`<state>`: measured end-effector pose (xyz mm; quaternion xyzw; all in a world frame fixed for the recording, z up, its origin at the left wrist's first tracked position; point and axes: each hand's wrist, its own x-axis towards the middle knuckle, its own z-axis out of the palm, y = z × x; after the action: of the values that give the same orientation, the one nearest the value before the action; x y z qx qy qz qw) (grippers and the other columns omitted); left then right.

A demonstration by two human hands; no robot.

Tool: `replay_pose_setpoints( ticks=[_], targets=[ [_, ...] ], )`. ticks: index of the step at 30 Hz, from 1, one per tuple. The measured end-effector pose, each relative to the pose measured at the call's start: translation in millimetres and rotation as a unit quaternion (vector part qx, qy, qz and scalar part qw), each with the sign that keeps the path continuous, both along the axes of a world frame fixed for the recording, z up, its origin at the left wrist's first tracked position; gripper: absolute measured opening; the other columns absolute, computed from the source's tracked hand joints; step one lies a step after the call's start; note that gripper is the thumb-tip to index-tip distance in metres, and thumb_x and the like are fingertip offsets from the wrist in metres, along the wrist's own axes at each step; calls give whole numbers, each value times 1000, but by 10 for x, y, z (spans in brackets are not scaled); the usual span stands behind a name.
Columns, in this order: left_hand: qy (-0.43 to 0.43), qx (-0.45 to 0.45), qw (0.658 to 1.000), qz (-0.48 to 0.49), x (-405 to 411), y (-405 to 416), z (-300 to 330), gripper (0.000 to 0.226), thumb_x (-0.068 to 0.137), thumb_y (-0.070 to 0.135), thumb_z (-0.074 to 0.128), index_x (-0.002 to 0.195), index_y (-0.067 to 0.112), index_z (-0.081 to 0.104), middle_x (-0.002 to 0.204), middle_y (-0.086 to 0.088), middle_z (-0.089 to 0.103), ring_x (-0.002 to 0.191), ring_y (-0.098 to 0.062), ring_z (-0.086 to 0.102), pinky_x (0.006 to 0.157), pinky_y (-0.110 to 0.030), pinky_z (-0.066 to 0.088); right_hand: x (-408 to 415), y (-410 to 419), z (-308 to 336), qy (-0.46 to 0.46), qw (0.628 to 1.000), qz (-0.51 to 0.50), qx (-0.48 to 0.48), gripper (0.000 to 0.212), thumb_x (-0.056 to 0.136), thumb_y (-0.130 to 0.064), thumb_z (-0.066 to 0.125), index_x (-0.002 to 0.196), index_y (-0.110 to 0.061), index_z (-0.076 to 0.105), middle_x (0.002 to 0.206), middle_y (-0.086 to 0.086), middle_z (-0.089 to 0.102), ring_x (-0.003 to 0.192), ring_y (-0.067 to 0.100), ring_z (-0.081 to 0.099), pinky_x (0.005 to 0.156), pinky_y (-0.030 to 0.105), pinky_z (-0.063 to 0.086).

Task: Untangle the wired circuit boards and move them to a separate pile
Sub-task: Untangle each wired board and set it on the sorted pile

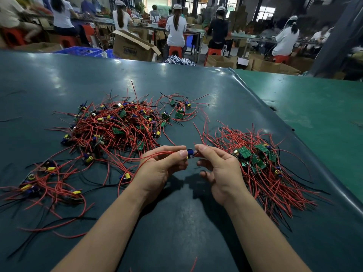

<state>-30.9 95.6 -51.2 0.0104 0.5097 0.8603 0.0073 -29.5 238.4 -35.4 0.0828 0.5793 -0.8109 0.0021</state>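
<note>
**Bench entry: one wired board held between both hands, piles on either side**

Both my hands are raised above the dark green table mat (176,222), meeting near the centre of view. My left hand (161,167) pinches a small board unit (190,153) between thumb and forefinger; only its blue capacitor is plainly visible. Red leads (157,155) from it run over my left fingers toward 9 o'clock. My right hand (218,169) pinches the other end of the same unit with thumb and forefinger; its lower fingers are loosely curled and hold nothing. I cannot tell how much of the board itself sits behind my fingertips.

The tangled pile (117,126) lies at 10 to 11 o'clock from my hands: a dense knot of red wires, some black ones, green boards and yellow and blue capacitors. Looser strands and a few units (49,173) trail from it toward 8 o'clock. A few boards (178,111) sit apart at 12 o'clock, near the main knot.

The sorted pile (261,163) lies at 3 o'clock, just beside my right hand. Its green boards are grouped toward my hand, and its red and black leads fan out toward 4 to 5 o'clock.

At 2 o'clock a lighter green mat (314,114) adjoins the dark one. Beyond the table's far edge, at 12 o'clock, seated workers (175,30) face away on red stools, with an open cardboard box (133,48) and blue crates (80,51) on the floor.
</note>
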Motion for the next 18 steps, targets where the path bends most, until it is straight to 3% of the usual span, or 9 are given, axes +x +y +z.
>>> replay_pose_setpoints(
  ticks=[4,12,18],
  targets=[
    [-11,22,1000,16,-7,16,36,13,64,10,75,76,7,78,72,-10,72,59,-18,67,61,-24,56,-24,-12,3,-33,998,-31,-53,16,86,-12,70,70,-13,75,69,-1,71,49,4,55,39,15,38],
    [-23,43,998,50,-28,0,57,13,70,5,72,82,1,72,68,-8,70,54,-15,63,61,-24,57,-122,99,13,28,977,-168,-131,14,89,-2,64,76,-5,68,58,1,64,44,5,44,35,16,31],
    [-18,35,998,56,-34,-14,54,16,70,6,71,85,0,71,66,-7,69,53,-15,63,61,-24,57,-164,160,-1,61,959,-252,-118,21,93,-7,62,73,-7,68,56,-4,57,45,5,43,36,18,31]
  ],
)
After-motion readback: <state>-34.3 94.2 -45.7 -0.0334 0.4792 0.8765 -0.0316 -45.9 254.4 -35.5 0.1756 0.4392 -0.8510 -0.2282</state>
